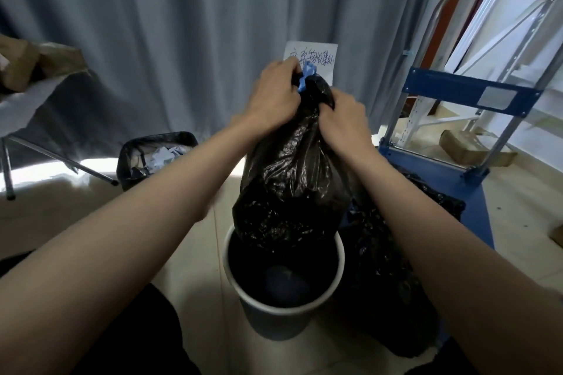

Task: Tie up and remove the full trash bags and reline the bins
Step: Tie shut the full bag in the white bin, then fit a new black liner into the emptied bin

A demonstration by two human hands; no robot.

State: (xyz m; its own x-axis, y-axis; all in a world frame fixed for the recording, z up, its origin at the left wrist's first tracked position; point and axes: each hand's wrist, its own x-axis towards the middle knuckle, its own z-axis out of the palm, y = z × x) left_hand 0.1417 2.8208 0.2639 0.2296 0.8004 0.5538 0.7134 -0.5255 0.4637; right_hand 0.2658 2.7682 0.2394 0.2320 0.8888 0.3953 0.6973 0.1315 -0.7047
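A full black trash bag (292, 179) hangs lifted partly out of a round bin with a white rim (283, 301), its bottom still at the rim. My left hand (274, 94) grips the gathered neck of the bag, where a blue drawstring (306, 76) sticks out. Just right of it and a little lower, my right hand (342, 119) grips the same neck. The bin's inside looks dark below the bag.
A second bin lined in black (158, 158), holding crumpled paper, stands at the left by a folding table leg (61, 158). More black bags (393, 277) lie on a blue hand cart (457, 94) at the right. Grey curtains with a handwritten paper sign (316, 55) hang behind.
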